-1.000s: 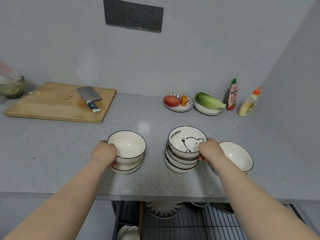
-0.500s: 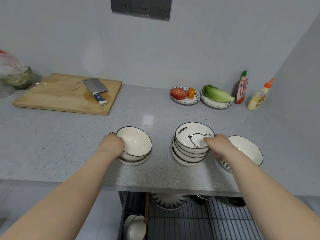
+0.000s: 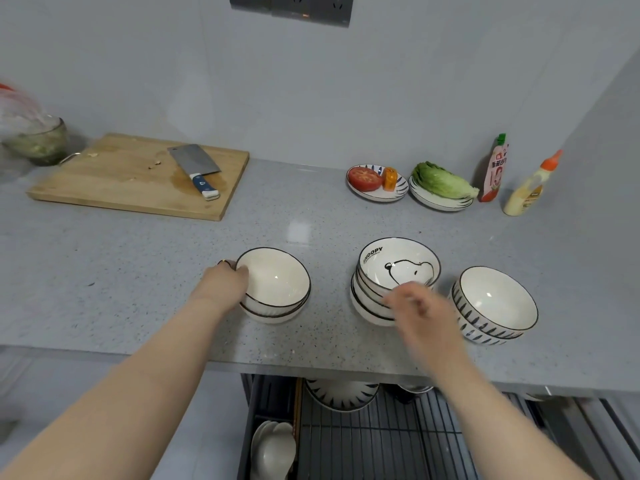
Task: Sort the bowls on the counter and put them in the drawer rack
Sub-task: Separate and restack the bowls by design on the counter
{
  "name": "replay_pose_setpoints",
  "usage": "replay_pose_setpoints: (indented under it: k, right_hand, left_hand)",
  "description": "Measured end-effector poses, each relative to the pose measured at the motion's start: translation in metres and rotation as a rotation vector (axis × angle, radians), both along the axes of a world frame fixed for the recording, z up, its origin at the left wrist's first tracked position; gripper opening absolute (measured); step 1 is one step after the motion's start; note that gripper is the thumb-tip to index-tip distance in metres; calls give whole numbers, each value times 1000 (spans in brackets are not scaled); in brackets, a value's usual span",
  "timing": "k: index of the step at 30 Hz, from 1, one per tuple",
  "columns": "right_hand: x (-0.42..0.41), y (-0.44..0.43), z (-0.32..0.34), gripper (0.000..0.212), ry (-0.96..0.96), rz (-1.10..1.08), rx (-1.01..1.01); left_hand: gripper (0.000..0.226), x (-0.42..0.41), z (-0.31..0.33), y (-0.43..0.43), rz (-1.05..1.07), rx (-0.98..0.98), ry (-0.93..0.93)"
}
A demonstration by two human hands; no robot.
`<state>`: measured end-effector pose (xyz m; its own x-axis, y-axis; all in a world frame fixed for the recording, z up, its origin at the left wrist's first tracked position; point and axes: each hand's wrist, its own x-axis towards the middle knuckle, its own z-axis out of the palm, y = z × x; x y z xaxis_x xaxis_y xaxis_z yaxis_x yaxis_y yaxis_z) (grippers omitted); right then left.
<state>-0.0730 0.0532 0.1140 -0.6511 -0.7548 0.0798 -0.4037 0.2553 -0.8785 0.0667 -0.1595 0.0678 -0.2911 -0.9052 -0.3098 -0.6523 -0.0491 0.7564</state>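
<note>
Three stacks of bowls are seen near the front edge of the grey speckled counter (image 3: 104,271). The plain stack (image 3: 277,292), two white bowls with black rims, stands on the left. The Snoopy stack (image 3: 398,268), several nested bowls with a cartoon dog drawn inside the top one, stands in the middle. The striped stack (image 3: 495,306), two bowls with dark strokes on the outside, is set just beside it on the right.

The left hand (image 3: 223,284) is placed against the left side of the plain stack. Its grip is closed on the top bowl's rim, with the thumb laid over the edge and a ring visible on one finger. The right hand (image 3: 415,306) is held in front of the Snoopy stack's near side. It is blurred, so it cannot be told whether its grip is spread or closed, or whether the bowls are touched.

Below the counter's edge the drawer rack (image 3: 381,441) is pulled out; a striped dish (image 3: 341,393) and some white spoons (image 3: 273,448) are held in it.

Further back, a cleaver (image 3: 195,166) lies on a wooden cutting board (image 3: 121,178). A halved tomato (image 3: 365,178) and a lettuce (image 3: 443,183) are kept on separate plates, with a sauce pouch (image 3: 493,168) and a squeeze bottle (image 3: 530,188) to their right.
</note>
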Motion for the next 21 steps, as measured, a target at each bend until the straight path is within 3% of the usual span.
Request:
replay_pose_setpoints:
  k: [3, 5, 6, 12, 17, 21]
  right_hand:
    - [27, -25, -27, 19, -76, 229, 180]
    - [36, -47, -40, 13, -165, 233, 243]
    - [39, -59, -44, 21, -188, 207, 245]
    - [33, -106, -54, 63, -291, -89, 209]
    - [28, -116, -64, 63, -289, -87, 360]
    - [28, -121, -63, 50, -263, -105, 357]
  left_hand:
    - [40, -1, -2, 5, 14, 106, 146]
    - [41, -2, -3, 8, 31, 191, 275]
    - [41, -3, -4, 9, 34, 208, 309]
    - [39, -7, -11, 21, 17, 199, 262]
    - [45, -12, -22, 38, -51, 150, 294]
    - [45, -12, -25, 40, 1, 64, 229]
